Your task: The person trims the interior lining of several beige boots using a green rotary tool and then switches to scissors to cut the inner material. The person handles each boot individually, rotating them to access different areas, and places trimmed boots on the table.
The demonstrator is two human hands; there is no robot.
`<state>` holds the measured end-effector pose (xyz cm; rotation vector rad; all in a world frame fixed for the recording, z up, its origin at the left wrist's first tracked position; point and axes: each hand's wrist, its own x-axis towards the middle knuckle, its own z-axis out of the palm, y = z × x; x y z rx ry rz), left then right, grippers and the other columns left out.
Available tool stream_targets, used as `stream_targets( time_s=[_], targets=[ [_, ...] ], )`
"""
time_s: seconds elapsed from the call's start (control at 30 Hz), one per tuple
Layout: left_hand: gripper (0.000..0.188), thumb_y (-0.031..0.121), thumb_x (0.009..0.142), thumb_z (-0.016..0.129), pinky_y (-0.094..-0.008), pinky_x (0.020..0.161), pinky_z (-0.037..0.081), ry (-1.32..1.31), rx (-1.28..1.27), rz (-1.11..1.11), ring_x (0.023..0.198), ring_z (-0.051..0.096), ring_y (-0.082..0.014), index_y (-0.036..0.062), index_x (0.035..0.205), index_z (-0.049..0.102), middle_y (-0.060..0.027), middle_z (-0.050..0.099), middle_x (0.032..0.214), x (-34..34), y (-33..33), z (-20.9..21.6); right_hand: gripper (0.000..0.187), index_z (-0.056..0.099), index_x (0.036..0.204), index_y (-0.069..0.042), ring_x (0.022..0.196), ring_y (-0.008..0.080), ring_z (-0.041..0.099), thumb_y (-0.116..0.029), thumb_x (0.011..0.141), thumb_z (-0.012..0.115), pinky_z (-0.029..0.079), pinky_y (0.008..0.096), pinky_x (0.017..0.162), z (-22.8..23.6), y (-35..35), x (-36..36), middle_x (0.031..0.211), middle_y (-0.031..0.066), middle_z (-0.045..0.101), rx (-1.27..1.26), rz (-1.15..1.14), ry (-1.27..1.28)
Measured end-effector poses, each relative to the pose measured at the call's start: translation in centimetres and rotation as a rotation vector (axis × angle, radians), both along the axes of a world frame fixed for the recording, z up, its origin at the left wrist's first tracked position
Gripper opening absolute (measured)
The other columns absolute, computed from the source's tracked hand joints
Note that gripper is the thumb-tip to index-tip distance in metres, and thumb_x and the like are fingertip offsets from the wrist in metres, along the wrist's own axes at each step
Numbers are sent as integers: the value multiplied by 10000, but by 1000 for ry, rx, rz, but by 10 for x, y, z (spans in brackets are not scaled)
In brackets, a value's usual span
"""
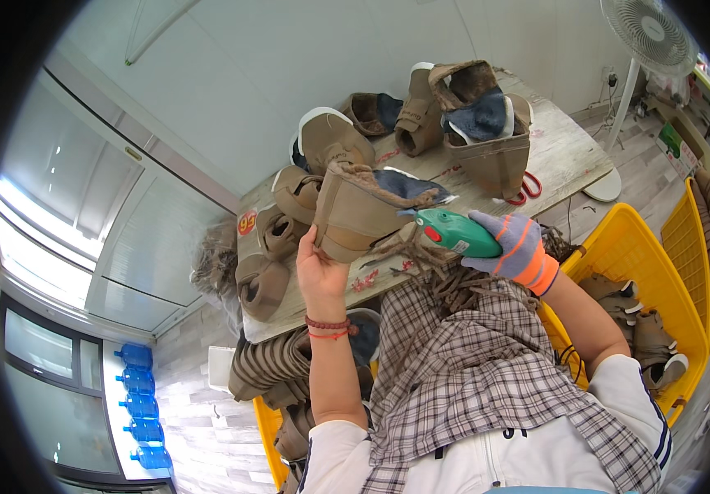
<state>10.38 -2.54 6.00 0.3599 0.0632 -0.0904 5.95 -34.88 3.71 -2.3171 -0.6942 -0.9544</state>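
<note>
My bare left hand (322, 262) grips a tan shoe upper (353, 210) with a fuzzy brown lining edge and a dark blue, white-edged part. In a grey and orange glove, my right hand (516, 247) is closed around a green handheld electric cutter (458, 233) with a red button. The cutter's tip is close to the lined edge of the upper; whether it touches, I cannot tell. Brown trimmed strips (429, 255) hang below the tool and lie over my checked apron (470, 354).
More shoe uppers (334, 142) stand on the worn wooden table (573, 156), with red-handled scissors (526, 189) at its right. Yellow baskets (630, 239) of shoe uppers flank me. A white fan (649, 29) stands at far right, blue water bottles (142, 407) at left.
</note>
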Motion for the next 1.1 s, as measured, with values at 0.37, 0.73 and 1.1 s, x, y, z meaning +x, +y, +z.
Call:
stream_targets(
  time_s=[0.37,0.73,1.1],
  targets=[
    [408,73,897,508,-453,1087,317,-320,147,129,1245,467,-254,0,1297,478,-111,517,1331,-18,-32,2,612,644,1116,-90,663,273,650,-423,628,805,509,335,603,8,17,4,753,132,663,282,128,352],
    [406,21,876,529,-411,1053,369,-445,458,185,1206,499,-241,3,1280,499,-101,544,1290,-16,-42,-20,610,645,1118,-79,675,227,678,-435,647,797,529,305,633,1,27,13,766,124,681,433,143,442],
    [151,-9,842,599,-318,707,458,-535,1371,394,883,577,-187,39,980,640,-69,608,987,-10,-39,-47,622,636,1111,-46,698,190,685,-453,668,796,528,294,635,-6,28,23,797,112,694,570,134,533]
  ],
)
